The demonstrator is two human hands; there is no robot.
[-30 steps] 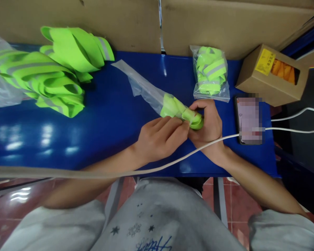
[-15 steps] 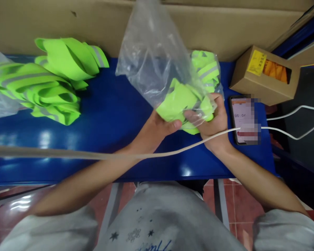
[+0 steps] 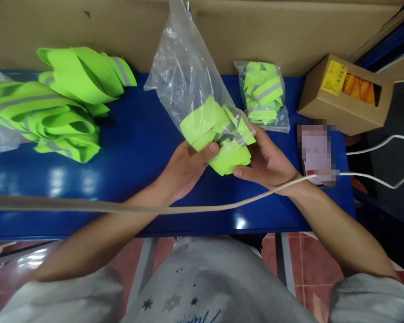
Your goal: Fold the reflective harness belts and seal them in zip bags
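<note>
Between my hands is a clear plastic bag [image 3: 185,67] with a folded neon-yellow reflective strap [image 3: 210,123] partly in its lower end. My left hand [image 3: 188,168] grips the bag and strap from the left, its thumb on top and its fingers hidden beneath. On the other side my right hand [image 3: 269,161] holds the strap's lower right corner, thumb in front and fingers behind. Just beyond the right hand lies a filled bag of neon straps [image 3: 264,92]. A loose heap of neon reflective straps [image 3: 63,103] lies to the left.
A phone [image 3: 314,152] lies on the blue table [image 3: 131,148] at the right. Behind it stands a cardboard box [image 3: 348,105] with orange contents. A white cable [image 3: 215,208] crosses in front of my forearms. Cardboard [image 3: 114,22] lines the table's back edge.
The bag and strap have shifted left and tilted, uncovering the filled bag behind. My right thumb has moved from the strap's face to its lower edge; the strap now looks more compact.
</note>
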